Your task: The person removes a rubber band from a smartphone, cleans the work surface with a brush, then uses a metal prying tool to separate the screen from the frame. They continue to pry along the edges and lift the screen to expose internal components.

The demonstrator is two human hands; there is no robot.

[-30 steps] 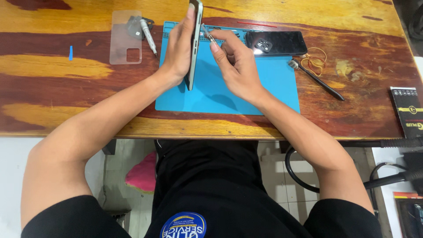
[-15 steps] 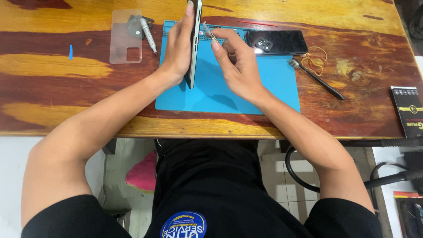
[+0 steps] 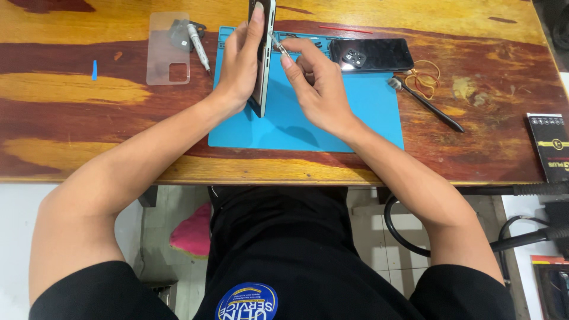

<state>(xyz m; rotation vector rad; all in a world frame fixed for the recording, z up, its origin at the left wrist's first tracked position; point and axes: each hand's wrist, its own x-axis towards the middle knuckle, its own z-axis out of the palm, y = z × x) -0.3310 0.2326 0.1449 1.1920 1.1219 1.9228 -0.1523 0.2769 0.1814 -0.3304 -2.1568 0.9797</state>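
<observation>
Phone (image 3: 263, 56) stands on edge in the left hand (image 3: 240, 65); right hand (image 3: 317, 89) pinches a thin tool (image 3: 278, 45) at its side, which needs a steady, gentle push.

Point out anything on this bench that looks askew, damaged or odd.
Nothing looks damaged or spilled. The left hand holds a phone upright on edge on the blue mat; the right hand pokes a thin tool at its side.
</observation>
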